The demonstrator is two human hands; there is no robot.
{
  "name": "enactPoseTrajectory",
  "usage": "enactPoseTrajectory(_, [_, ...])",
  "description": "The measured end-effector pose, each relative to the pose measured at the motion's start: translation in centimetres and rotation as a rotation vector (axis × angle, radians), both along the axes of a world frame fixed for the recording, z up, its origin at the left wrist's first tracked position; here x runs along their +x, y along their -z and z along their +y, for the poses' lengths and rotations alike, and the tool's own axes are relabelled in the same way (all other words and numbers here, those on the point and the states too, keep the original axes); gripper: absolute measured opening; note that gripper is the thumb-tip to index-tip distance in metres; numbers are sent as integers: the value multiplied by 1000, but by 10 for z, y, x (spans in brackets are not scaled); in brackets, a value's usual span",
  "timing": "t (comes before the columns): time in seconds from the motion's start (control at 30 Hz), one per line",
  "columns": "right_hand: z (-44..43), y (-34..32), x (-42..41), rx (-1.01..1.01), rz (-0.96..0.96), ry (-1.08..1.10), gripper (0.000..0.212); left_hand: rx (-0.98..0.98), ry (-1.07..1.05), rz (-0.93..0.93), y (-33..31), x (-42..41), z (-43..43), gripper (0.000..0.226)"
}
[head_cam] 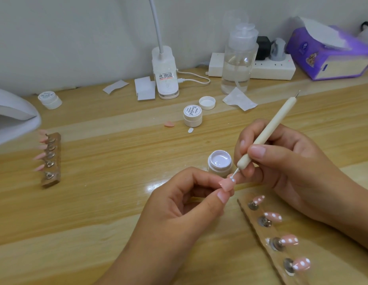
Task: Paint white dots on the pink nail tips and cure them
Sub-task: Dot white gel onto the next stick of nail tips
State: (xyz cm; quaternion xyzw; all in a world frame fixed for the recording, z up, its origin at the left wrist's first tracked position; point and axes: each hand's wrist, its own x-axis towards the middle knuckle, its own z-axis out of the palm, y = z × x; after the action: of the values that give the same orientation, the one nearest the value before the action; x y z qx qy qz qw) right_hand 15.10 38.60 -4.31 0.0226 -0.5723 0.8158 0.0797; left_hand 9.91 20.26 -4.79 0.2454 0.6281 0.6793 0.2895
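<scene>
**Pink nail tip takes white dots above the tabletop**

The pink nail tip is pinched between the thumb and forefinger of the left hand. It is held just above the tabletop, directly in front of an open jar of white gel. The left hand's other fingers are curled under, with the palm turned inward. The right hand grips a cream dotting tool like a pen, between thumb and fingers. The tool's shaft slants up and away to the right. Its fine metal end touches the far edge of the tip, where small white dots show. The two hands are close together around the tip. Just right of the hands, a brown strip lies on the tabletop carrying four dotted tips. Well to the left, a second strip holds plain pink tips beside a white curing lamp. A closed jar and a loose lid sit farther back.
</scene>
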Motion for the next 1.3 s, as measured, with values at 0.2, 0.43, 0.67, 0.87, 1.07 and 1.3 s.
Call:
enactPoseTrajectory(0.2, [1,0,0,19,7,-9,5,-4,2,-3,-1,0,0,23])
enactPoseTrajectory(0.43, [1,1,0,42,15,-19,6,-8,5,4,-1,0,0,23])
enactPoseTrajectory(0.67, [1,1,0,38,18,-15,6,-1,4,10,-1,0,0,19])
enactPoseTrajectory(0.87, [2,2,1,45,23,-24,6,2,7,1,-1,1,0,19])
enactPoseTrajectory(1.07, [2,1,1,38,23,-16,6,4,10,-3,-2,0,-1,19])
enactPoseTrajectory(1.3, [1,1,0,42,21,-24,6,5,11,-5,-1,0,-1,19])
